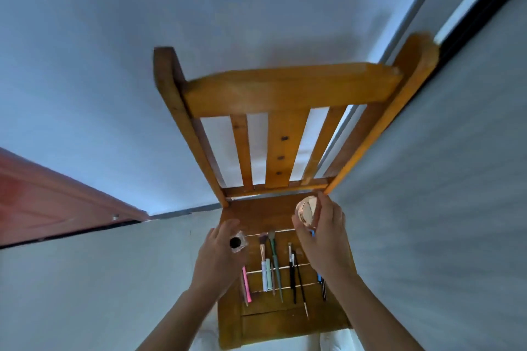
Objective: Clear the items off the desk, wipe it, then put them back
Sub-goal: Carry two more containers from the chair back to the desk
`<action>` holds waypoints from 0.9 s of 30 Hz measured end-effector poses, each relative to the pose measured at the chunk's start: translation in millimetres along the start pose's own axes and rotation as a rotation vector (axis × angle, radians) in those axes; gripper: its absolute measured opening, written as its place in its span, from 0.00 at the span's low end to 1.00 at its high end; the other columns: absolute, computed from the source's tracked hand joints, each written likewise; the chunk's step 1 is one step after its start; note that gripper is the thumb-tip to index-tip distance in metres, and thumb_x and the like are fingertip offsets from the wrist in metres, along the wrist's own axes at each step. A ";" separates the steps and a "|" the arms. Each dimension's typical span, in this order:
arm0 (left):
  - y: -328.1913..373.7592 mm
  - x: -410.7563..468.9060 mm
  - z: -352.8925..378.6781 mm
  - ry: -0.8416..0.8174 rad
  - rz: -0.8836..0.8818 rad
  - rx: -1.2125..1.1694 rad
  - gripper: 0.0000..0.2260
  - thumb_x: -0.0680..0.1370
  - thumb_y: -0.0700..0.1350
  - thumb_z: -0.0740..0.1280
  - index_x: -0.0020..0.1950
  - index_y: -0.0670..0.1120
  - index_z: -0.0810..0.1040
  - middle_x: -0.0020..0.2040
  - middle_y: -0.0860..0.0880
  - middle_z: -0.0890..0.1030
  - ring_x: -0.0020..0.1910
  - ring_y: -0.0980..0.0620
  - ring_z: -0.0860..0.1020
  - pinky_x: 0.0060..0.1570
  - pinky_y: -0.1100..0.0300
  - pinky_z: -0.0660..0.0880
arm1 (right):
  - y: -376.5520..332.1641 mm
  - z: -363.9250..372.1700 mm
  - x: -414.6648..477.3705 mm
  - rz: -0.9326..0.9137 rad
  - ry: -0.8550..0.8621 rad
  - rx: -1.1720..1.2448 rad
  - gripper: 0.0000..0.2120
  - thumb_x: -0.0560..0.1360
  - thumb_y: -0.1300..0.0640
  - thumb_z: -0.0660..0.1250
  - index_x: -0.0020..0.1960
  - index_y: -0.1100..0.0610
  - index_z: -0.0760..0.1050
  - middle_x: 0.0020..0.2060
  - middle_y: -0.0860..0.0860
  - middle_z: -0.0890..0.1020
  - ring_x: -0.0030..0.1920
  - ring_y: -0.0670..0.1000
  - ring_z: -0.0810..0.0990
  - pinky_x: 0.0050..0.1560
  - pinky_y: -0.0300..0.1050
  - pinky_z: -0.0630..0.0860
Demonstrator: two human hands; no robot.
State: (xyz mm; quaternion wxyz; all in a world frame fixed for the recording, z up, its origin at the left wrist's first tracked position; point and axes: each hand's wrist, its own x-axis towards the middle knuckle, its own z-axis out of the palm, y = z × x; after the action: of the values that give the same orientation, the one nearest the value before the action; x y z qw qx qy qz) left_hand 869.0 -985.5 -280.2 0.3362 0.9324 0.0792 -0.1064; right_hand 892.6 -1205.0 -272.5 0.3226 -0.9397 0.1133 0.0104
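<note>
A wooden chair (282, 88) stands in front of me, and its seat (256, 319) carries several makeup brushes (273, 265), pens and a pink stick (246, 285) laid side by side. My left hand (216, 259) grips a small clear bottle with a black cap (236, 243) over the seat's left side. My right hand (325, 239) holds a round rose-gold compact (306, 210) above the seat's back right corner, near the chair's backrest.
A pale wall rises behind the chair. A reddish-brown door (42, 208) lies at the left. A dark strip and a white frame (470, 8) run along the upper right. The floor around the chair is light grey.
</note>
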 end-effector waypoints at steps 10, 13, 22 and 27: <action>113.1 -105.7 -302.8 0.417 0.114 -0.107 0.27 0.71 0.46 0.77 0.68 0.50 0.72 0.51 0.54 0.82 0.47 0.54 0.78 0.52 0.57 0.78 | -244.0 -163.8 -52.8 -0.363 0.089 0.186 0.35 0.73 0.34 0.70 0.74 0.43 0.61 0.68 0.43 0.69 0.65 0.44 0.69 0.60 0.40 0.75; 123.2 -154.0 -363.1 0.614 0.093 -0.131 0.25 0.71 0.44 0.77 0.66 0.50 0.74 0.48 0.59 0.79 0.47 0.58 0.77 0.52 0.59 0.76 | -302.3 -182.8 -71.2 -0.525 0.084 0.255 0.35 0.73 0.33 0.69 0.74 0.44 0.62 0.70 0.45 0.70 0.65 0.47 0.70 0.60 0.37 0.71; 100.2 -358.6 -420.2 1.044 -0.205 -0.007 0.22 0.71 0.46 0.77 0.64 0.51 0.75 0.49 0.60 0.80 0.45 0.58 0.77 0.45 0.72 0.69 | -413.6 -189.8 -179.8 -1.074 -0.196 0.465 0.35 0.71 0.40 0.75 0.73 0.51 0.67 0.62 0.46 0.75 0.63 0.47 0.73 0.54 0.40 0.76; 61.9 -468.3 -433.1 1.212 -0.343 0.016 0.22 0.73 0.45 0.75 0.64 0.53 0.74 0.50 0.61 0.78 0.46 0.60 0.74 0.43 0.77 0.67 | -465.8 -164.7 -281.3 -1.211 -0.366 0.551 0.35 0.70 0.43 0.77 0.71 0.54 0.71 0.60 0.49 0.78 0.62 0.49 0.75 0.60 0.37 0.71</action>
State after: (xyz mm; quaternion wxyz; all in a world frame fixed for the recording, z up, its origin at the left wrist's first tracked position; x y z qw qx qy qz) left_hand 493.6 -789.5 200.8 0.2028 0.8036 0.4033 0.3878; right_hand 712.0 -890.3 165.2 0.5126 -0.7043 -0.4892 -0.0423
